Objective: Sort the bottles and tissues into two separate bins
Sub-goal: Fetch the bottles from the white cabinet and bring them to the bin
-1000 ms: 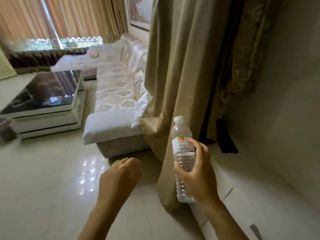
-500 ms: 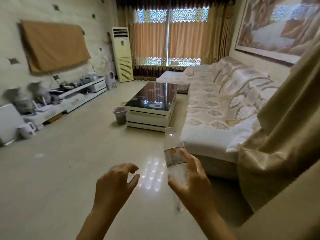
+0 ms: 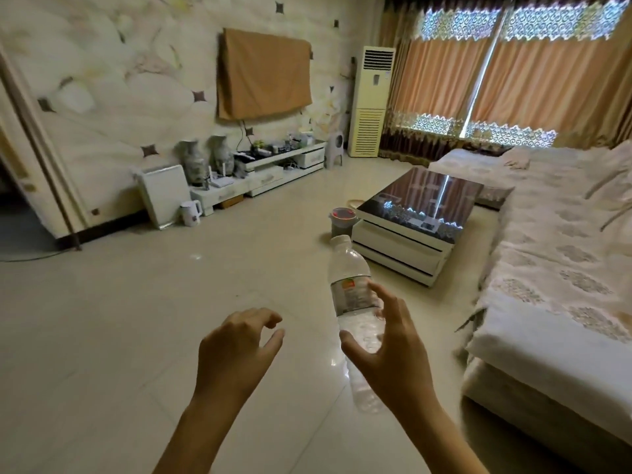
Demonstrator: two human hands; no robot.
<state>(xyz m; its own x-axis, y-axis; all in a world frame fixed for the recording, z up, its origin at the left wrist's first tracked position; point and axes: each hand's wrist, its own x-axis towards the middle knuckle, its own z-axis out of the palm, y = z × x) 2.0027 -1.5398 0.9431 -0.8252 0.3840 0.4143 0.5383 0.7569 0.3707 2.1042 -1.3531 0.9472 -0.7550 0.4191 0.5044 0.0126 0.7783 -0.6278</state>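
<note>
While only the head view is on offer, it shows enough: the right hand holds a clear plastic bottle upright above the tiled floor, thumb on the near side of the lower body and fingers curled round the far side by the label. The grip looks loose, with the fingers spread instead of clamped. The left hand hangs beside it, apart from the bottle, fingers loosely curled and holding nothing.

Across the room a small bin stands on the floor, touching or just beside the corner of the glossy coffee table; the sofa runs along the right. No second bin and no tissues show.

My judgement is that the risk lies in that slack hold: the smooth, crinkly bottle could slip on the way across. The bin sits tight against the table, so a careless drop could strike the table's edge and bounce out.
</note>
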